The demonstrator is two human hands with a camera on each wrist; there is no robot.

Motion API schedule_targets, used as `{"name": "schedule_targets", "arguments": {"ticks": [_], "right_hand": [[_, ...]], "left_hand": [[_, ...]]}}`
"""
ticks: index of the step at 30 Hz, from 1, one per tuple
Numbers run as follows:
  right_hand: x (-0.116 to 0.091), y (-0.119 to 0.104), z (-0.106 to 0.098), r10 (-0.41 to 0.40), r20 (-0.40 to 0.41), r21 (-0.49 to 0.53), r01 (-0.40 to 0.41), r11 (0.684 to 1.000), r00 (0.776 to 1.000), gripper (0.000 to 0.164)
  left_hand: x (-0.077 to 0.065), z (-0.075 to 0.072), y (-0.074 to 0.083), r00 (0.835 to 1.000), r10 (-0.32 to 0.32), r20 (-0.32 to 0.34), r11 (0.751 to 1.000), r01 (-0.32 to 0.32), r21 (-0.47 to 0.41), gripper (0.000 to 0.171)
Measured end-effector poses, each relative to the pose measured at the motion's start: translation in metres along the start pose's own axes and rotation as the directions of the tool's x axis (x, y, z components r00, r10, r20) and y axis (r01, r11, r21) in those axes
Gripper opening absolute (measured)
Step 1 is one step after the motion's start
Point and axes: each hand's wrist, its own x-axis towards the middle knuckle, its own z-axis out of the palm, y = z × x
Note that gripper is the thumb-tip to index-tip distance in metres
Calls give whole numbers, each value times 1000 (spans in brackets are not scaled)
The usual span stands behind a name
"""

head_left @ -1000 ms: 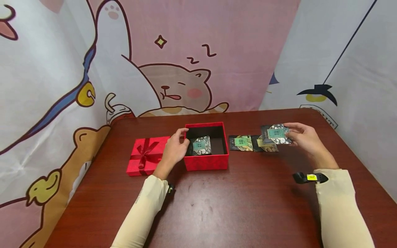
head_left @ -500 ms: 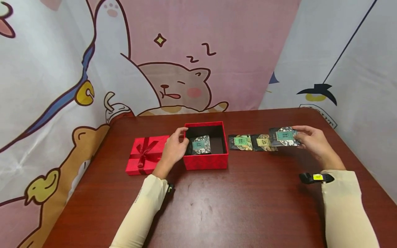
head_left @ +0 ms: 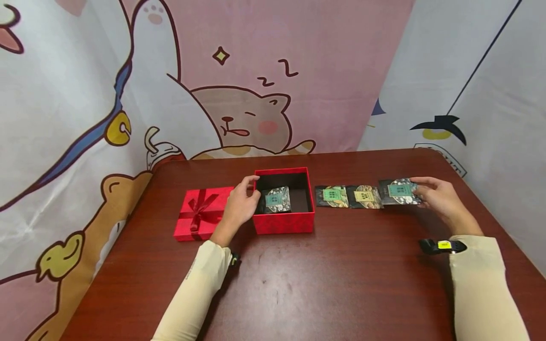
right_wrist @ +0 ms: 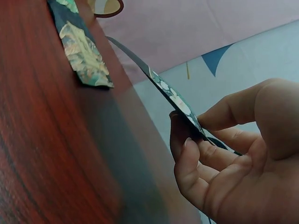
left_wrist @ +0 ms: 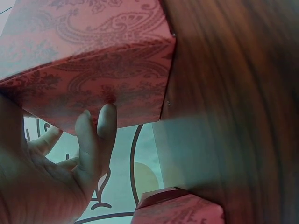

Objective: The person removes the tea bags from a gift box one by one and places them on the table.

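Note:
In the head view my left hand (head_left: 241, 203) holds the left wall of an open red gift box (head_left: 283, 224). The left wrist view shows fingertips (left_wrist: 108, 112) against the box's patterned outer side (left_wrist: 135, 84); the thumb's end is hidden there. A dark sachet with a teal label (head_left: 277, 200) lies inside the box, towards its left. At the right, my right hand (head_left: 441, 201) pinches the right edge of a similar teal-labelled sachet (head_left: 399, 191). This sachet is seen nearly edge-on in the right wrist view, tilted and off the table (right_wrist: 173, 98).
A green-labelled sachet (head_left: 332, 196) and a yellow-labelled sachet (head_left: 365, 196) lie side by side right of the box. The red lid with a ribbon bow (head_left: 200, 213) sits to its left. Printed curtains (head_left: 332, 71) hang behind the brown table (head_left: 298, 284).
My right hand has moved right and slightly towards me with the sachet, uncovering the yellow-labelled sachet it overlapped. My left hand and the box have stayed put.

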Motion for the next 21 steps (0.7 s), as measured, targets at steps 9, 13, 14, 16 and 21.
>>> {"name": "schedule_targets", "arguments": {"ticks": [9, 13, 14, 16, 21], "right_hand": [[4, 12, -4, 12, 6, -15, -11, 1000, 1000, 52], [4, 15, -4, 15, 7, -26, -15, 1000, 1000, 51], [4, 16, -4, 14, 7, -28, -14, 1000, 1000, 51], [5, 17, -4, 12, 7, -37, -11, 999, 1000, 51], [7, 20, -4, 5, 13, -56, -4, 998, 1000, 50]], "left_hand": [[1, 1, -2, 1000, 3, 7, 1000, -3, 9, 42], [1, 1, -1, 1000, 5, 9, 1000, -5, 6, 42], [1, 1, -1, 1000, 5, 8, 1000, -5, 5, 42], [1, 1, -1, 1000, 4, 6, 1000, -4, 1, 42], [1, 1, 0, 1000, -1, 0, 1000, 1, 0, 41]]}}
